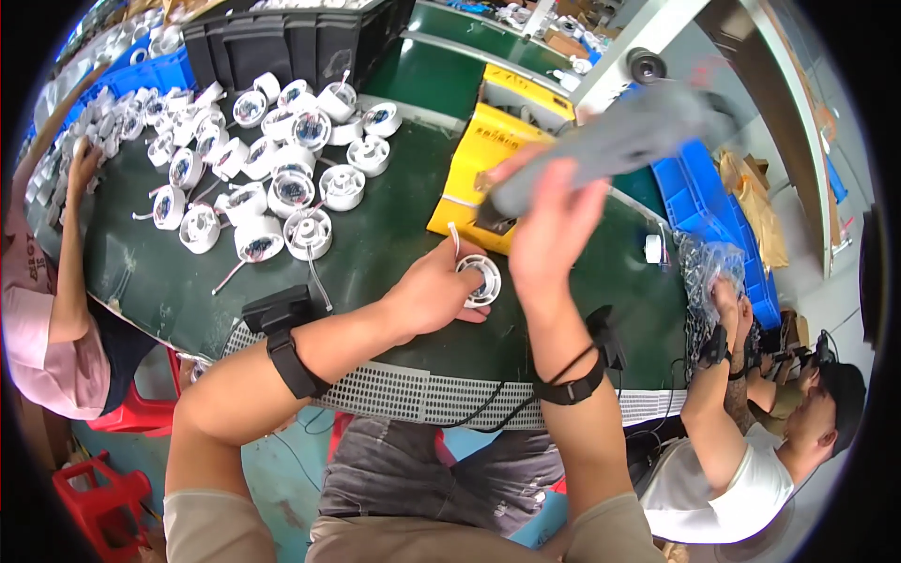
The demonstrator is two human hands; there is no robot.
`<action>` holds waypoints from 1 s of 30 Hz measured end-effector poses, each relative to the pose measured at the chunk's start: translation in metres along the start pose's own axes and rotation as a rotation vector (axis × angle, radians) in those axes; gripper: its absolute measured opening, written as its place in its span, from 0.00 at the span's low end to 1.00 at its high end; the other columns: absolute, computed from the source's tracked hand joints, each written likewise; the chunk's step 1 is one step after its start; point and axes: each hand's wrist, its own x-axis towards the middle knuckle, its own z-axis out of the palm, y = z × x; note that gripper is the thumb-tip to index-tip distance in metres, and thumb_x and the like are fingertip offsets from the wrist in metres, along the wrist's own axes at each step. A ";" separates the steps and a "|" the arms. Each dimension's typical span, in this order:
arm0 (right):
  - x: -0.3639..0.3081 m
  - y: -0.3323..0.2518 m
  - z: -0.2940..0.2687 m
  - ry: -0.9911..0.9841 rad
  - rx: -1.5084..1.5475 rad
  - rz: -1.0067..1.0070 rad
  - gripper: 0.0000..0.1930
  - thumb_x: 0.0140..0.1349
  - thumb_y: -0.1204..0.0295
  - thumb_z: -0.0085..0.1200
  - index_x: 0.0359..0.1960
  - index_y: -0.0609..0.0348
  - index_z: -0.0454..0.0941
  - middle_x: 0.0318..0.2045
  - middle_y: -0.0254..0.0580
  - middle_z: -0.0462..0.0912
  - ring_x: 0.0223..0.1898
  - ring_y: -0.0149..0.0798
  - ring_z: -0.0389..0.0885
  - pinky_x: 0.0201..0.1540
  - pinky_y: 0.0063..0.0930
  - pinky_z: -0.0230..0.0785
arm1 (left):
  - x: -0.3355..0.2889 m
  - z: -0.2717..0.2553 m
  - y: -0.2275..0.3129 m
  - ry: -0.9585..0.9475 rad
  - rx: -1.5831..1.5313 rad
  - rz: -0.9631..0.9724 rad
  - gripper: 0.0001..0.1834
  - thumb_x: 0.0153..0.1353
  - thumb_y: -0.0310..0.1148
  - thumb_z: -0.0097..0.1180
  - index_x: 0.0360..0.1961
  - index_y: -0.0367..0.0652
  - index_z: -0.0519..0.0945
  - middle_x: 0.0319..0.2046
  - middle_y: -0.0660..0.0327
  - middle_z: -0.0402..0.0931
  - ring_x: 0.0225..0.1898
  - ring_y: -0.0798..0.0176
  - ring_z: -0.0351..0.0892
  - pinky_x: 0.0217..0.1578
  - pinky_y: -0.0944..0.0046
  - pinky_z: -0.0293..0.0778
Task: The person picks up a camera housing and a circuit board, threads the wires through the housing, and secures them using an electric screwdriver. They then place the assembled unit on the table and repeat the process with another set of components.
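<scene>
My left hand is closed on a small white round housing, held just above the green table, its open ring facing up. A short white wire stands up beside my left fingers. To the upper right, my right hand grips a long grey hand-held tool, smeared by motion; its exact kind does not show. The tool's lower left end hangs over the front of a yellow bin. Left of my hands, many similar white round housings, some with wires and visible circuit boards, lie on the green table.
A black crate stands at the back left, beside a blue bin. One white housing sits at the right, near a blue tray. Co-workers sit at both sides; the right one handles a clear plastic bag. Cables hang along the near edge.
</scene>
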 end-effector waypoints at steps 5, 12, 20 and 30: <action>0.026 -0.003 -0.007 0.205 -0.039 0.021 0.27 0.72 0.52 0.34 0.62 0.62 0.55 0.18 0.41 0.70 0.15 0.34 0.69 0.21 0.29 0.66 | -0.003 0.003 0.010 0.002 0.050 -0.073 0.16 0.66 0.26 0.45 0.54 0.34 0.65 0.43 0.54 0.72 0.36 0.60 0.81 0.39 0.62 0.82; 0.023 0.003 -0.002 0.269 -0.045 0.065 0.26 0.72 0.56 0.38 0.59 0.67 0.57 0.15 0.39 0.70 0.14 0.31 0.68 0.20 0.24 0.62 | -0.003 0.002 0.007 0.028 0.076 -0.079 0.17 0.66 0.26 0.45 0.54 0.33 0.64 0.42 0.54 0.73 0.35 0.60 0.82 0.37 0.63 0.83; 0.026 0.006 -0.005 0.244 -0.112 0.057 0.24 0.72 0.54 0.35 0.57 0.64 0.59 0.14 0.41 0.68 0.13 0.33 0.67 0.18 0.27 0.63 | 0.000 0.002 0.007 0.028 0.065 -0.097 0.17 0.66 0.26 0.45 0.54 0.33 0.64 0.42 0.53 0.73 0.36 0.59 0.82 0.37 0.62 0.83; 0.026 0.008 -0.003 0.203 -0.080 0.047 0.23 0.72 0.56 0.35 0.56 0.63 0.59 0.15 0.41 0.68 0.13 0.32 0.67 0.19 0.26 0.63 | -0.001 0.001 0.009 0.030 0.064 -0.103 0.16 0.66 0.26 0.45 0.54 0.33 0.64 0.43 0.53 0.72 0.36 0.58 0.82 0.38 0.61 0.83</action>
